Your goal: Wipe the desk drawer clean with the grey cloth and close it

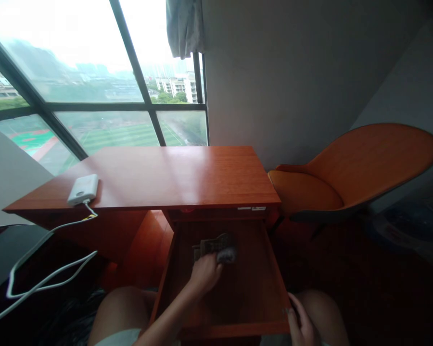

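Observation:
A wooden drawer point(245, 288) is pulled out below the desk top. My left hand point(206, 271) reaches into it, fingers closed around a small grey bundle point(226, 255) that looks soft and is blurred. Just behind that hand lies a dark, brownish-grey item point(211, 246); its kind is too dim to make out. At the drawer's front right corner, my right hand point(302, 321) is curled over the edge, gripping the drawer.
On the desk point(187, 178) a white power bank point(83, 189) sits at the left, with a white cable point(39, 287) looping down from it. An orange chair point(375, 163) stands to the right. Windows point(104, 96) fill the left side. My knees flank the drawer.

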